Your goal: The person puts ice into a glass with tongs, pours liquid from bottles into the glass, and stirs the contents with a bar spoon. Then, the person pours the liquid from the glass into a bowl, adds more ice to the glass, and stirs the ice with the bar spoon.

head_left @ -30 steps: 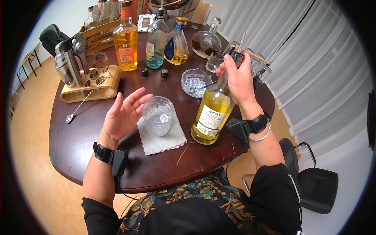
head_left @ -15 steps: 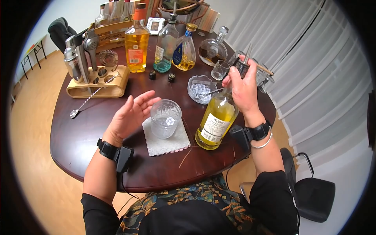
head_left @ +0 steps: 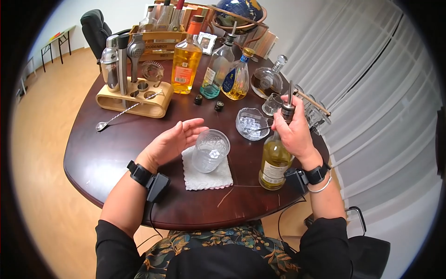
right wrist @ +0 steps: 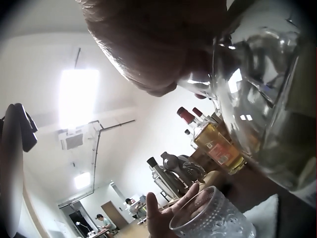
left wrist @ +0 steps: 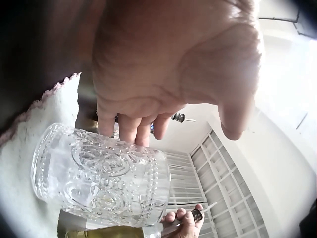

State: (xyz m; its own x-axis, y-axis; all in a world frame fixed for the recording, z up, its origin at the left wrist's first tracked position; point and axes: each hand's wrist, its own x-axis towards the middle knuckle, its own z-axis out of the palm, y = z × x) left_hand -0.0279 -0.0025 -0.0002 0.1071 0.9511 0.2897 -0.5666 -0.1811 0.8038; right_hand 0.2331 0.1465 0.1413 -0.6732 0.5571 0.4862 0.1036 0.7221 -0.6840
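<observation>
My right hand [head_left: 297, 132] grips the neck of a whisky bottle [head_left: 275, 162] with yellow liquid and a white label. A metal pourer [head_left: 289, 102] sticks up from its mouth, above the fingers. The bottle stands nearly upright at the right of the table. My left hand [head_left: 172, 142] lies beside an embossed clear glass [head_left: 213, 151], fingers extended and thumb apart. Its fingertips [left wrist: 130, 130] are right at the glass's side in the left wrist view. Ice sits in the glass, which rests on a white cloth [head_left: 206, 181].
Behind are a glass bowl of ice [head_left: 251, 124], a small empty glass [head_left: 271, 105], two black caps [head_left: 219, 106] and several bottles, including an orange-capped one [head_left: 186, 63]. Bar tools fill a wooden stand [head_left: 134, 100] at left, with a twisted spoon [head_left: 121, 114] leaning on it.
The head view has shifted, so the table's things appear farther right. The whisky bottle has turned in the right hand, its label now angled aside. The left hand stays beside the glass.
</observation>
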